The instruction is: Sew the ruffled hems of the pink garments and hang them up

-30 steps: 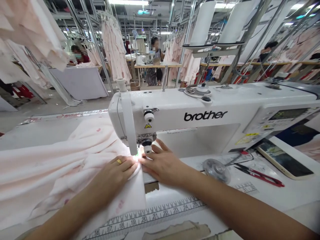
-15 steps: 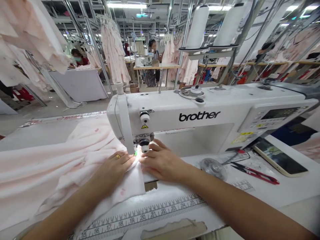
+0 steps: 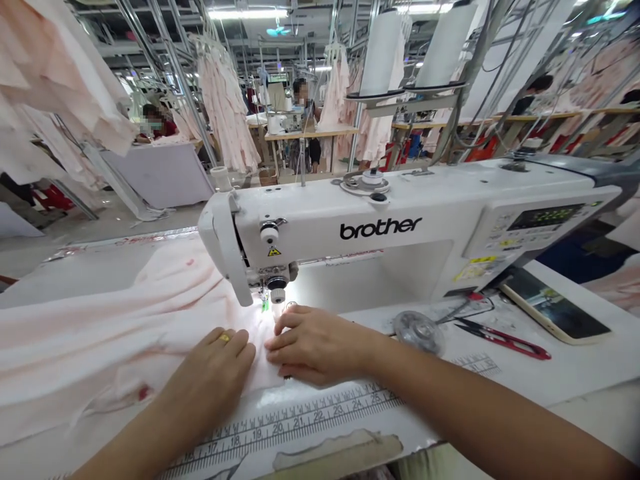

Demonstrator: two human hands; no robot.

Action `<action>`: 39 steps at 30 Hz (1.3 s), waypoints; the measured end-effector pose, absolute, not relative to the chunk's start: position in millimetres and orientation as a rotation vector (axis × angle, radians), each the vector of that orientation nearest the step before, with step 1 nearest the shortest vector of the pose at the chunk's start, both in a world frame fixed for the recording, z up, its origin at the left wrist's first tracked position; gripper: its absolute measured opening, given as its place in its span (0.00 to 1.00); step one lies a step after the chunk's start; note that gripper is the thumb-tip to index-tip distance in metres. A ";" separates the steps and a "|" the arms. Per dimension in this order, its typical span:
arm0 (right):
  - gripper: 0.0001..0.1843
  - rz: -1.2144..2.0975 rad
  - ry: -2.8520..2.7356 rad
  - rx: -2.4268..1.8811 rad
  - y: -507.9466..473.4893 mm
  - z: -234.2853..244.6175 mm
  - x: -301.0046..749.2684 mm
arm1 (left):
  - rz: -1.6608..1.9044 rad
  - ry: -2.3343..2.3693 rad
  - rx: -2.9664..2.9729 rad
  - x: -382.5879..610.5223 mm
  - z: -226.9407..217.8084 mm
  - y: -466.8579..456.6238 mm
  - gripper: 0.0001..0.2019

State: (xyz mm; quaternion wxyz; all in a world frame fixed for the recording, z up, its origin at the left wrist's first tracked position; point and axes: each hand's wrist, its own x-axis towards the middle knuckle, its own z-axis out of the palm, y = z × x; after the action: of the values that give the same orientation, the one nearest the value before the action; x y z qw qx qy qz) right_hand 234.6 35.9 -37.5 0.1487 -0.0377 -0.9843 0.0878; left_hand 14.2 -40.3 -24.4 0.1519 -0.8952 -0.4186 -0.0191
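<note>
Pale pink fabric lies in soft folds over the left of the sewing table and runs under the head of a white sewing machine. My left hand, with a gold ring, is closed on this fabric just left of the needle area, its fingers curled. To the right, my right hand pinches the fabric's edge, fingers bent and close together. Both hands sit on the near side of the lit presser foot, where a bit of green shows. The fingertips' exact hold is partly hidden.
A printed ruler strip runs along the table's front. Right of my right hand are a clear round bobbin case, red-handled thread snips and a phone. Thread cones stand above; co-workers sit behind among hanging garments.
Both hands have drawn back toward me from the presser foot. My left fingers have gone from stretched flat to curled on the fabric. The view has shifted slightly.
</note>
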 end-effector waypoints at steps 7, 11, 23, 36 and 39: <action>0.08 0.219 -2.832 -0.053 34.0 -39.1 233.8 | -0.092 -1.394 -2.584 8.3 -41.3 -37.9 0.20; 0.08 0.206 -2.834 -0.063 33.8 -39.4 233.7 | -0.250 -1.294 -2.630 8.0 -43.8 -34.9 0.17; 0.09 0.193 -2.863 -0.184 29.2 -34.7 232.3 | -0.574 -1.376 -2.786 5.8 -53.8 -16.7 0.13; 0.11 0.169 -2.854 -0.057 29.7 -39.0 231.7 | -0.511 -1.288 -2.652 5.0 -36.1 -25.6 0.10; 0.11 0.151 -2.863 -0.050 29.1 -39.5 231.5 | -0.496 -1.284 -2.688 10.6 -37.2 -27.2 0.10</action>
State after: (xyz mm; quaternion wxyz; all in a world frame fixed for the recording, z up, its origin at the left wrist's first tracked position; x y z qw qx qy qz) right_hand 231.5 29.1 -39.5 0.1366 -0.0171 -0.9891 0.0523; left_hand 10.6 -27.2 -37.2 0.0609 -0.8885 -0.4243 -0.1639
